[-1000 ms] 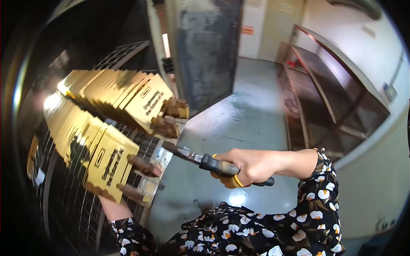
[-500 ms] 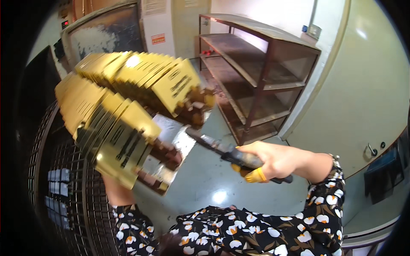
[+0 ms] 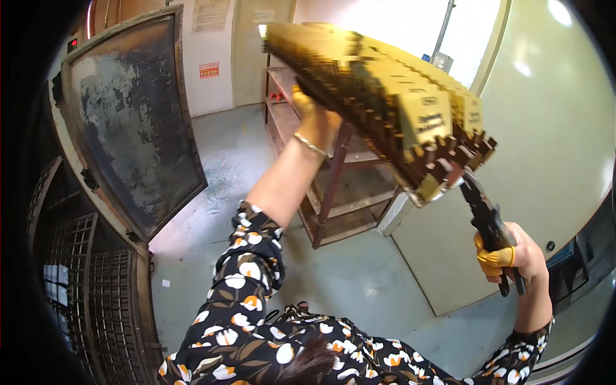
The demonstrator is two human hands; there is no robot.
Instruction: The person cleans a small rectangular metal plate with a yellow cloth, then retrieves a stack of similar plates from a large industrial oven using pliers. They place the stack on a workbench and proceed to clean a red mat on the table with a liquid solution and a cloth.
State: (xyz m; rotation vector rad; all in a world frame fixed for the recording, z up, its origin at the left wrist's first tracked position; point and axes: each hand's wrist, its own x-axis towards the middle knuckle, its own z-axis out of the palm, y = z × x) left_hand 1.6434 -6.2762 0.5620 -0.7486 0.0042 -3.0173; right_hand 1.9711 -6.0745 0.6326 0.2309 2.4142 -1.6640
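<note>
Supporting a raised rack (image 3: pixel 385 109) of yellow cards on dark toothed slats, left hand (image 3: pixel 314 119) presses flat beneath, fingers hidden behind it; right hand (image 3: pixel 513 256) is closed on black pliers (image 3: pixel 487 224) with a yellow grip, tip meeting the rack's lower corner above a rusty metal shelf (image 3: pixel 333 192)

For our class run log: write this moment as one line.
left hand: props yellow rack from below | right hand: grips pliers clamping rack's end | metal shelf behind
</note>
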